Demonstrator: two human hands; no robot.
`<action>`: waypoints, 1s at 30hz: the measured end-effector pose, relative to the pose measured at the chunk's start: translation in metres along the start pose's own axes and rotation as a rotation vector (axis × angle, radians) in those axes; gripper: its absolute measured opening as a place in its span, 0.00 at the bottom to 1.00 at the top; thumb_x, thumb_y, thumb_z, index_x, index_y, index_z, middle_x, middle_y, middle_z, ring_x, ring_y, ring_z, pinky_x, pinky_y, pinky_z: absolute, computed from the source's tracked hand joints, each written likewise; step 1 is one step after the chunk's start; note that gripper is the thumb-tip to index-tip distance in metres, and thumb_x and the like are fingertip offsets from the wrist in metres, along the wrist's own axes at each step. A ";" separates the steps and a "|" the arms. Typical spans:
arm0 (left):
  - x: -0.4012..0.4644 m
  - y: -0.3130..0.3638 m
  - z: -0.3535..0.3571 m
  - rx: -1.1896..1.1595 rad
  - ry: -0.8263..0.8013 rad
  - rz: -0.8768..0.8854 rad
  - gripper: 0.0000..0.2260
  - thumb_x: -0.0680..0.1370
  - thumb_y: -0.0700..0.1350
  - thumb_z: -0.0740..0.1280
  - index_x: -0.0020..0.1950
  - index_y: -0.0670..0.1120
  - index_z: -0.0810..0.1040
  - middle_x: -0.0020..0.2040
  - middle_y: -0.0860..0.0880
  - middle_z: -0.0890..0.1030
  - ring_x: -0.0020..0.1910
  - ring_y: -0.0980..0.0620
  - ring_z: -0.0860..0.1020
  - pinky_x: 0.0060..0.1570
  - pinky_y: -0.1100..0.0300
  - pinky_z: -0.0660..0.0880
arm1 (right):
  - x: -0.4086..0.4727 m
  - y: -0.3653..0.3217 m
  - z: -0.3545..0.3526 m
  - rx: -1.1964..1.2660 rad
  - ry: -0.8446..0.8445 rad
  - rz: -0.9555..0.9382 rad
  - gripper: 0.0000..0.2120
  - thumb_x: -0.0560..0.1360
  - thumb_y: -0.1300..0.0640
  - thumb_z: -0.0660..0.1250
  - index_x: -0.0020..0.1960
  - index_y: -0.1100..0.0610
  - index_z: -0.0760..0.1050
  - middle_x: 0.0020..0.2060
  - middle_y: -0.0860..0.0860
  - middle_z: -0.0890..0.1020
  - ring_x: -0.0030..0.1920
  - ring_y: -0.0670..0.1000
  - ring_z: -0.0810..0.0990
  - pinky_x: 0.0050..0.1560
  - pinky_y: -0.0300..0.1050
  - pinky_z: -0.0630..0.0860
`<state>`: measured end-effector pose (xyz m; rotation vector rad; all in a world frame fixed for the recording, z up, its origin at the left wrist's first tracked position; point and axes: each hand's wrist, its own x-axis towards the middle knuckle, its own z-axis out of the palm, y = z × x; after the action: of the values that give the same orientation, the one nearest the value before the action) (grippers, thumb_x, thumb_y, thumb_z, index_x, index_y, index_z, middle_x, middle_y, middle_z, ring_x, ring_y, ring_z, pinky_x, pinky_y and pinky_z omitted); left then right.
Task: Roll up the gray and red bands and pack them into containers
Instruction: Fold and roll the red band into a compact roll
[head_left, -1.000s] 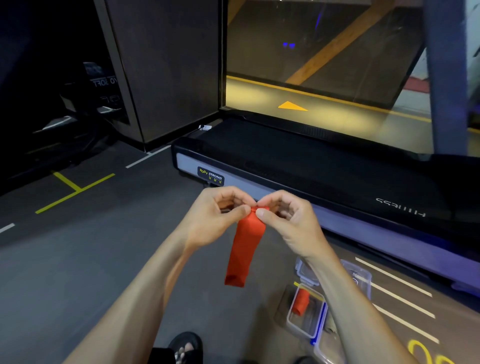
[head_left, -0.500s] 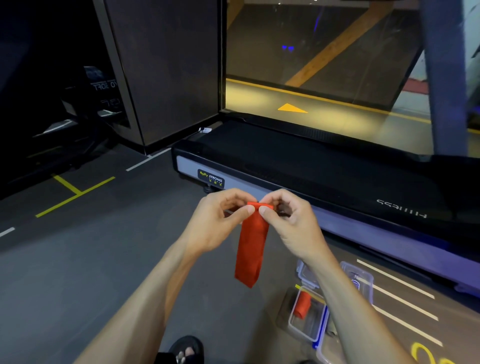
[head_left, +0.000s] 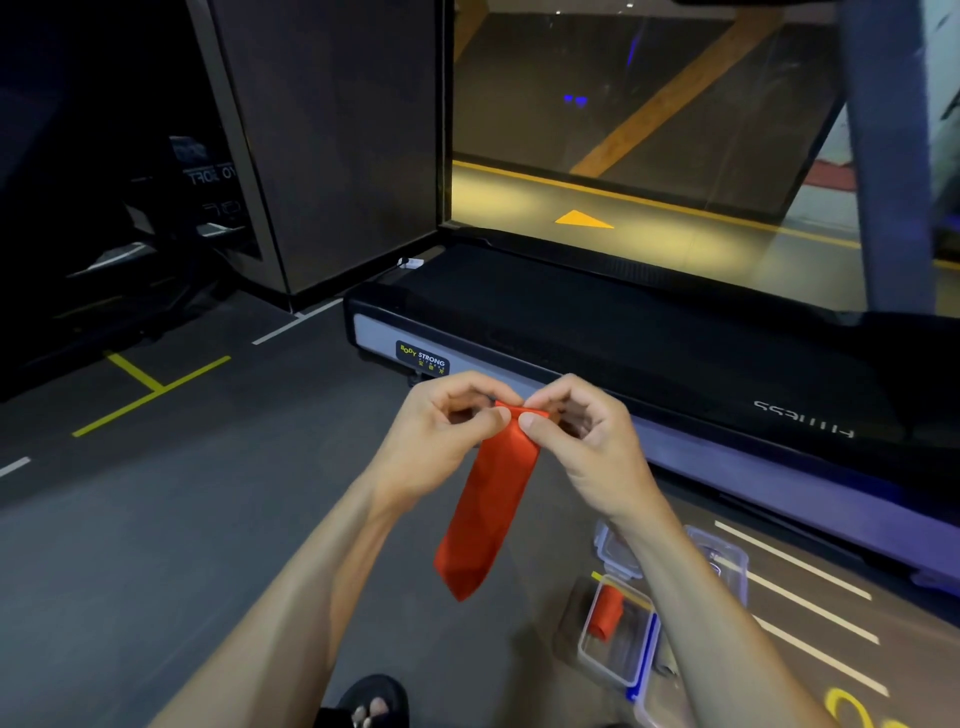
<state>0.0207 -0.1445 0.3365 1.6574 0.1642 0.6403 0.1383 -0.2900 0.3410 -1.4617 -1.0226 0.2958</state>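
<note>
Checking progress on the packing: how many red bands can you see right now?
2. One red band hangs from both hands, left hand and right hand; one rolled red band lies in the clear container on the floor. The arm may hide others.

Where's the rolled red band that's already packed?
In the head view, lower right: the rolled red band lies inside an open clear container on the floor, just left of the right forearm.

- The red band's top edge is hidden behind the fingers.
- The right forearm covers part of the clear containers.
- The bottom edge cuts off the sandalled foot.
</note>
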 end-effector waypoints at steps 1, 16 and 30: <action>0.000 0.001 -0.001 0.004 -0.001 0.007 0.07 0.78 0.34 0.70 0.49 0.44 0.85 0.36 0.46 0.77 0.37 0.51 0.74 0.42 0.57 0.71 | 0.000 0.000 0.000 0.014 -0.004 0.008 0.05 0.76 0.66 0.74 0.46 0.58 0.81 0.41 0.54 0.84 0.45 0.58 0.82 0.49 0.46 0.78; -0.005 -0.006 -0.001 0.142 -0.001 0.013 0.12 0.76 0.36 0.69 0.54 0.51 0.78 0.42 0.41 0.83 0.41 0.46 0.80 0.46 0.49 0.76 | -0.001 0.008 -0.005 -0.064 -0.070 0.129 0.01 0.78 0.61 0.74 0.49 0.56 0.84 0.42 0.54 0.86 0.43 0.49 0.84 0.51 0.49 0.80; -0.005 -0.008 0.000 0.072 -0.304 -0.233 0.10 0.85 0.41 0.62 0.56 0.39 0.82 0.49 0.39 0.87 0.50 0.42 0.85 0.54 0.49 0.82 | 0.001 0.012 -0.005 -0.135 -0.024 0.144 0.04 0.82 0.58 0.67 0.50 0.54 0.81 0.45 0.49 0.86 0.47 0.49 0.84 0.55 0.53 0.80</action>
<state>0.0185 -0.1450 0.3269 1.7512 0.1583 0.2043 0.1476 -0.2908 0.3317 -1.6609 -0.9735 0.3536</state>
